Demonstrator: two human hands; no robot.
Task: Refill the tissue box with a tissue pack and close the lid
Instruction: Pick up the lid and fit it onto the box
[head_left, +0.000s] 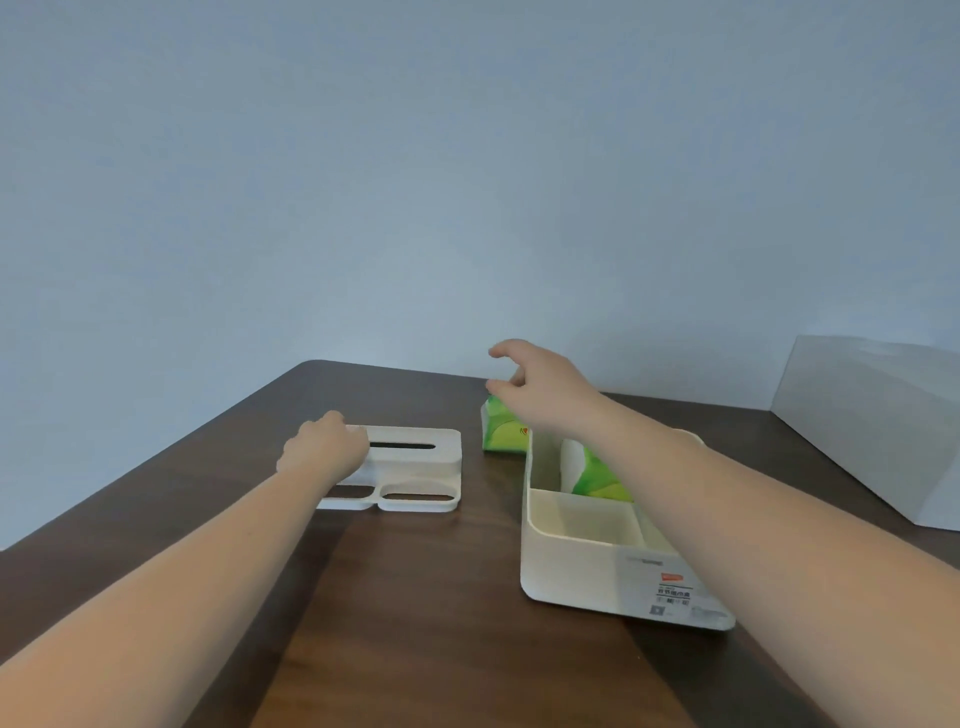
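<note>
The white tissue box (582, 566) stands open on the right of the dark wooden table, with a green tissue pack (597, 475) lying in its far compartment. A second green tissue pack (501, 431) stands on the table just beyond the box. My right hand (535, 382) hovers above that second pack with thumb and fingers spread, holding nothing. The white lid (415, 467), with a slot and oval openings, lies flat on the table at the left. My left hand (324, 447) rests on the lid's left end with fingers curled over it.
The table (415, 623) ends against a pale blue wall at the back. A grey flat panel (872, 426) leans at the far right. The box's near compartments hold nothing visible.
</note>
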